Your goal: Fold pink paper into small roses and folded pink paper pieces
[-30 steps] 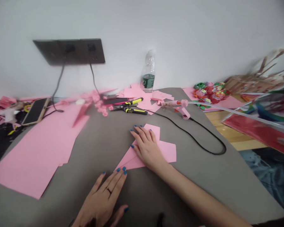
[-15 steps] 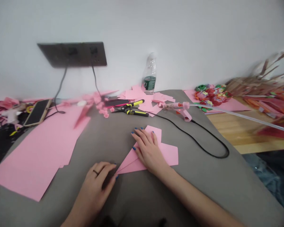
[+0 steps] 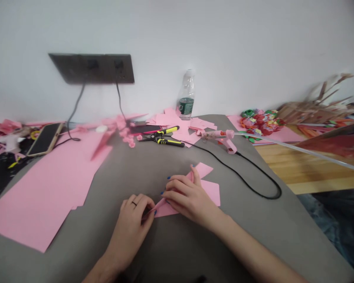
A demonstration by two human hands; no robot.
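A sheet of folded pink paper (image 3: 211,191) lies in front of me, coming to a narrow point at its left end. My left hand (image 3: 137,214) wears a dark ring and pinches that narrow tip between thumb and fingers. Over the middle of the paper, my right hand (image 3: 188,196) curls its fingers round the upper folded edge, with one finger sticking up. Two pink flaps show beyond the right hand; the part of the paper beneath that hand is hidden.
Large pink sheets (image 3: 47,188) cover the left side of the grey table (image 3: 120,165). Behind the hands lie yellow-black pliers (image 3: 165,137), a pink glue gun (image 3: 224,137) with a looped cable and a plastic bottle (image 3: 186,98). Colourful paper flowers (image 3: 261,122) sit back right.
My left hand has moved right and closed on the paper's tip. My right hand, flat before, now curls round the fold, and the upper edge of the paper has lifted and rolled over.
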